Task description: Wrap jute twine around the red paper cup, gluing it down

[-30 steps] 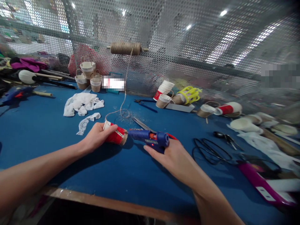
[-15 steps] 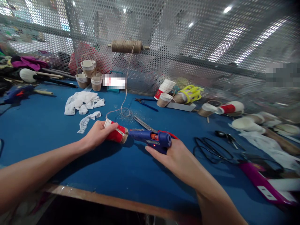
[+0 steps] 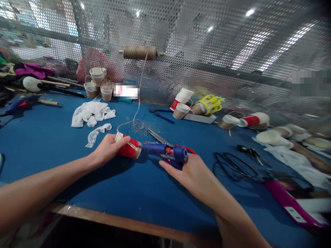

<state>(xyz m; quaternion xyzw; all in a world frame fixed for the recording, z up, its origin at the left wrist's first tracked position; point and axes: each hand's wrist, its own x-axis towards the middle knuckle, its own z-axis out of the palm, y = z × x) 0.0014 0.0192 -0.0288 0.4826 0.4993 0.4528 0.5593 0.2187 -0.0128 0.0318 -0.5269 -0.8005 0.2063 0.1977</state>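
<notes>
Left hand (image 3: pixel 106 148) is wrapped around 1 cup (image 3: pixel 130 148), held tilted, left of centre. 1 glue gun (image 3: pixel 157 149) is gripped in the closed right hand (image 3: pixel 193 172), nozzle just beside the cup's right end.

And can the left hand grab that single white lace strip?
Probably not just now: the left hand is busy holding the red paper cup. If it were free, likely yes, as the white lace strip lies close by with nothing on top of it.
</notes>
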